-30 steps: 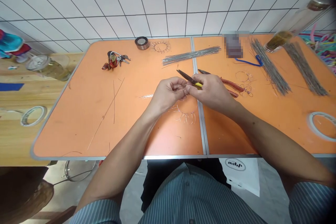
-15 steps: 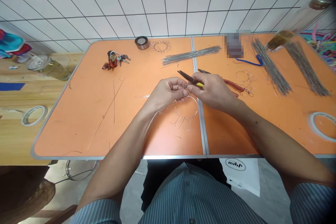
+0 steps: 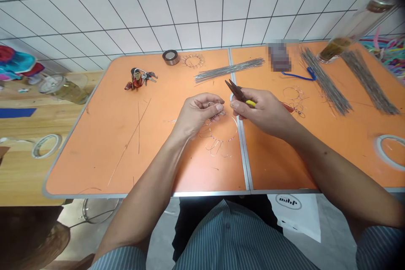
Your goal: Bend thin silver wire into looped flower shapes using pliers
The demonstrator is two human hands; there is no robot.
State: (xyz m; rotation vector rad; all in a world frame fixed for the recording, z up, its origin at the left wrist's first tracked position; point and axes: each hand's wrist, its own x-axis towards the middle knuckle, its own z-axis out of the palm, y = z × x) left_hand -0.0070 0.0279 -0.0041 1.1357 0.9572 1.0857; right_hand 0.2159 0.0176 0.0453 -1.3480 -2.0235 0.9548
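My left hand (image 3: 200, 113) has its thumb and fingers pinched on a thin wire ring (image 3: 223, 141) with small wire loops around its lower edge. The ring hangs just above the orange table, left of the metal seam. In my right hand (image 3: 264, 109) is a pair of pliers (image 3: 238, 92) with dark jaws and a bit of yellow handle showing. Their jaws point up and left, apart from the wire. A red handle (image 3: 287, 107) of another tool shows beyond my right hand, which hides most of it.
Bundles of straight wire (image 3: 229, 70) lie at the back and right. Black tape (image 3: 171, 57), keys (image 3: 139, 78) and another looped wire ring (image 3: 193, 61) lie at the back left. A tall glass jar (image 3: 335, 48) stands back right. A white tape roll (image 3: 390, 152) is at the right.
My right hand and the pliers have moved right, away from the wire at my left fingertips. My left hand has shifted slightly left, still pinching the ring. The view has tilted a little.
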